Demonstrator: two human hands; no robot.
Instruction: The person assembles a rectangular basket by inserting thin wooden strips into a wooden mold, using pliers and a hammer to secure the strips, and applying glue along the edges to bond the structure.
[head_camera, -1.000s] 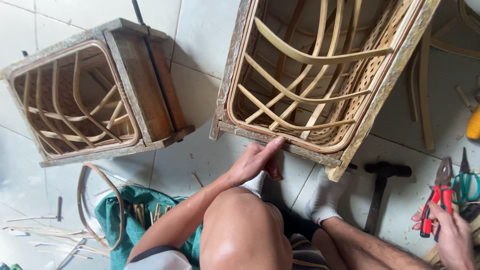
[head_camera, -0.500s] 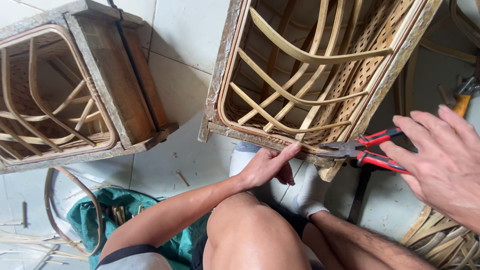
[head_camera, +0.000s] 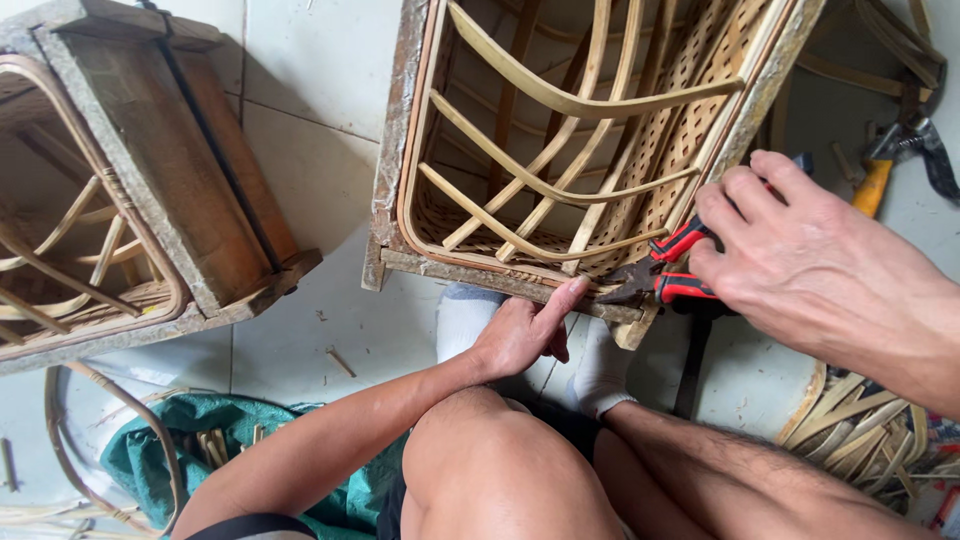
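Note:
A wooden frame with bent rattan strips and woven cane (head_camera: 560, 150) lies on the tiled floor in front of me. My left hand (head_camera: 525, 330) presses on its near wooden edge, forefinger stretched along the rail. My right hand (head_camera: 800, 250) grips red-handled pliers (head_camera: 665, 265), whose jaws touch the frame's near right corner beside my left fingertip. My knees and white-socked feet are under the frame's edge.
A second wooden frame with rattan strips (head_camera: 110, 200) lies at left. A green cloth (head_camera: 160, 450) with rattan offcuts sits bottom left. A yellow-handled tool (head_camera: 880, 170) lies at right, a coil of rattan strips (head_camera: 860, 420) bottom right, and a dark hammer handle (head_camera: 693, 360) under the frame.
My right hand picked up the red pliers from the floor at right and brought them left to the frame's near corner. My left hand has stayed on the edge.

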